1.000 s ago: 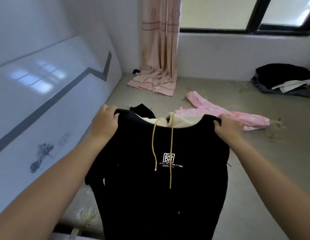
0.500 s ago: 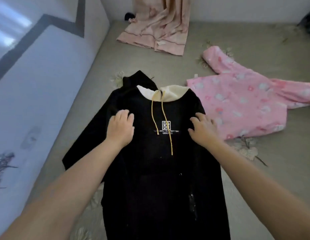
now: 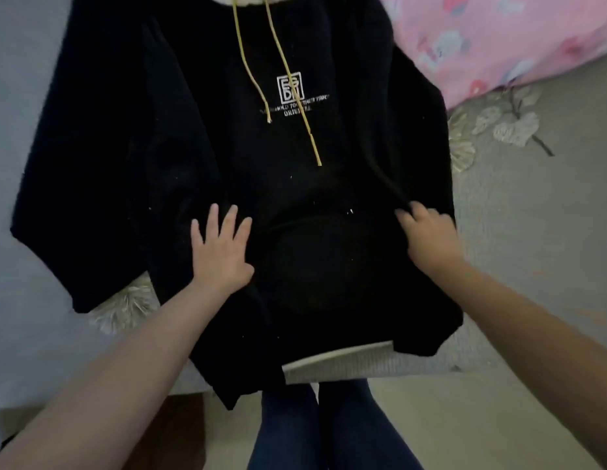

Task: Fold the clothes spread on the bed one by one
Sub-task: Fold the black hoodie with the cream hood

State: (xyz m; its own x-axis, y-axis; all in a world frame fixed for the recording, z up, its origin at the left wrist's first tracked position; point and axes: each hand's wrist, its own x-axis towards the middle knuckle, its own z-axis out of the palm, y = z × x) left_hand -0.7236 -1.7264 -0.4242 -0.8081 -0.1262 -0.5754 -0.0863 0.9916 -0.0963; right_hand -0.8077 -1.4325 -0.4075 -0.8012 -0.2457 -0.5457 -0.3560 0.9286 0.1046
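The black hoodie (image 3: pixel 227 147) lay face up at the near edge of the bed (image 3: pixel 532 232), its hem hanging a bit over that edge, with the pink top (image 3: pixel 498 39) just beside it toward the far right corner. The left hand (image 3: pixel 220 252) was flat on the hoodie's lower left, fingers spread wide and pressing. The right hand (image 3: pixel 430 239) had its fingers curled into a pinch of cloth on the lower right, and a crease ran up from there.

Looked to me like the smoothing step before any fold. Best bet here: keep the flat hand as the anchor and pull the pinched side outward and down so that crease goes, not upward. Also I'd watch the yellow drawstrings (image 3: pixel 278 62), they sat crooked across the chest and could bunch inside a fold. The left sleeve was splayed out wide, so that'd need tucking in first.
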